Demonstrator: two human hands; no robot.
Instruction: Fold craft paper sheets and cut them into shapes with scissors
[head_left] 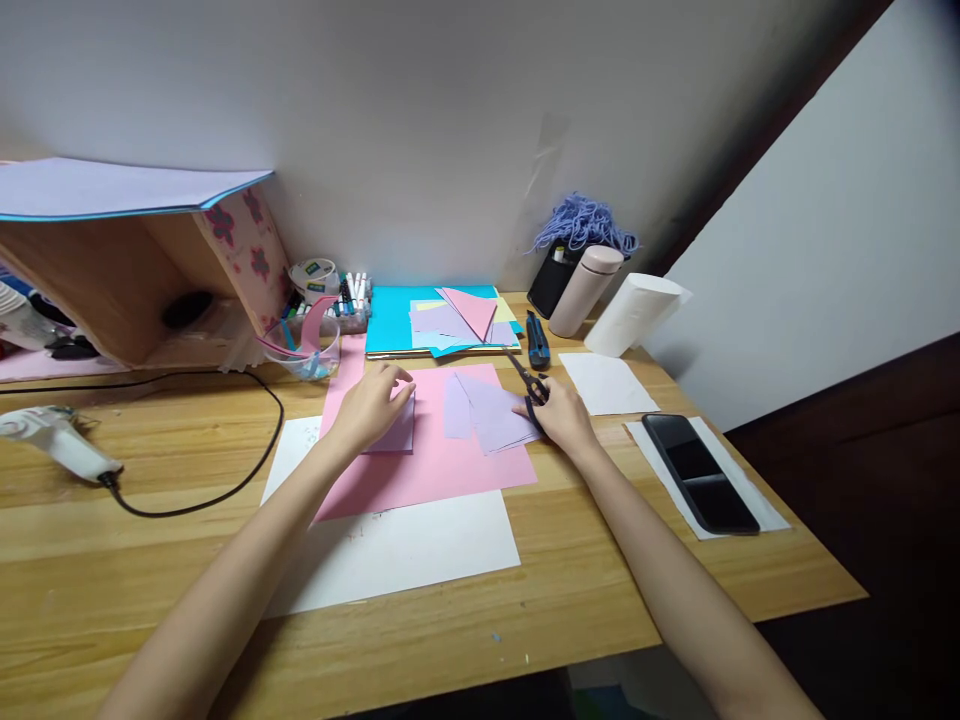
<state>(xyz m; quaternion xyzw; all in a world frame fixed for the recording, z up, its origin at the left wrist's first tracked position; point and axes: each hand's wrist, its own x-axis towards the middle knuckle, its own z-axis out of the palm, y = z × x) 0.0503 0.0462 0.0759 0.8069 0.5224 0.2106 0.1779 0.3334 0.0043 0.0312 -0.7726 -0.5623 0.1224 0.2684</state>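
Observation:
My left hand (370,408) rests on a small pile of lilac paper (400,432), its fingers loosely curved and the thumb a little apart from them. Under the pile lies a larger pink sheet (450,475). My right hand (564,418) is closed round the handles of black scissors (531,382), whose blades point up and away to the left. Beside the scissors, several loose lilac sheets (495,412) overlap on the pink paper. The hand partly covers the scissors' lower handle.
Behind are a blue folder (390,305) with paper scraps, a box cutter (537,340), a tumbler (586,290) and a paper roll (632,314). A phone (701,475) lies right. At left stand a cardboard box (247,255), a plastic cup (319,362) and a corded glue gun (64,445).

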